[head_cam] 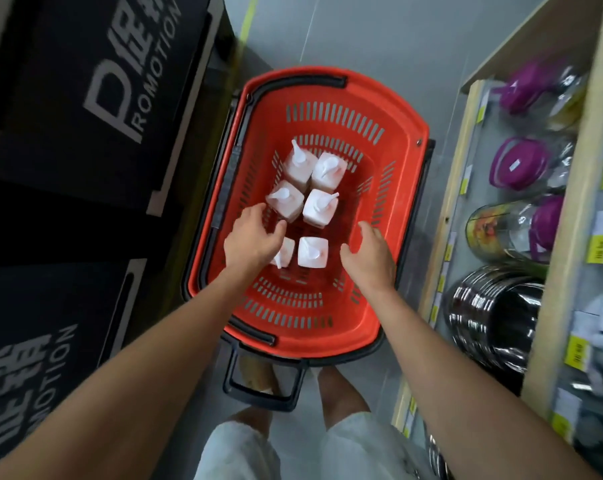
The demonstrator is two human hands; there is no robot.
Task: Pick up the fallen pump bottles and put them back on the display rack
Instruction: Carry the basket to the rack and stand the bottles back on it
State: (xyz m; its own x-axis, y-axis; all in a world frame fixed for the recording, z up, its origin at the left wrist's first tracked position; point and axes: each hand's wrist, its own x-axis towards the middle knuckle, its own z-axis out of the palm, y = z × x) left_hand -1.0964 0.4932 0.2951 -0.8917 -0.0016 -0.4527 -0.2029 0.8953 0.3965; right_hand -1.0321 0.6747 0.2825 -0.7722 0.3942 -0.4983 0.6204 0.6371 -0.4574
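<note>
Looking straight down into a red shopping basket (395, 157) sitting on the grey floor (379, 39), with six pump bottles (315, 206) standing upright inside it. Four are bunched together in a square toward the far end, and two more stand side by side closer to the person. They're pale pink with white pump tops. Any labels on them are hidden from this angle.

The left hand (250, 239) hangs over the near-left bottle (283, 252) and covers most of it, so only its right half and pump tip show. Fingers are spread loosely, and its grip is wide with nothing in it. The fingertips are just beside the near-left bottle of the bunch of four, but I can't tell if they touch. The right hand (371, 256) is over the basket's right side, just beside the near-right bottle (313, 251), with its grip also wide and holding nothing.

On the left there are black display stands (68, 109) with big white lettering. I can read "ROMOTION" with a large P, plus some Chinese characters too blurred to make out. On the right is a wooden shelf (567, 216) with purple-lidded containers (520, 162), a glass jar (501, 230) and shiny steel pots (494, 306), partly cut off at the edge. The yellow price tags (601, 249) are unreadable. The basket's black handle (262, 386) sits at the bottom, with the person's legs partly hidden behind it.
</note>
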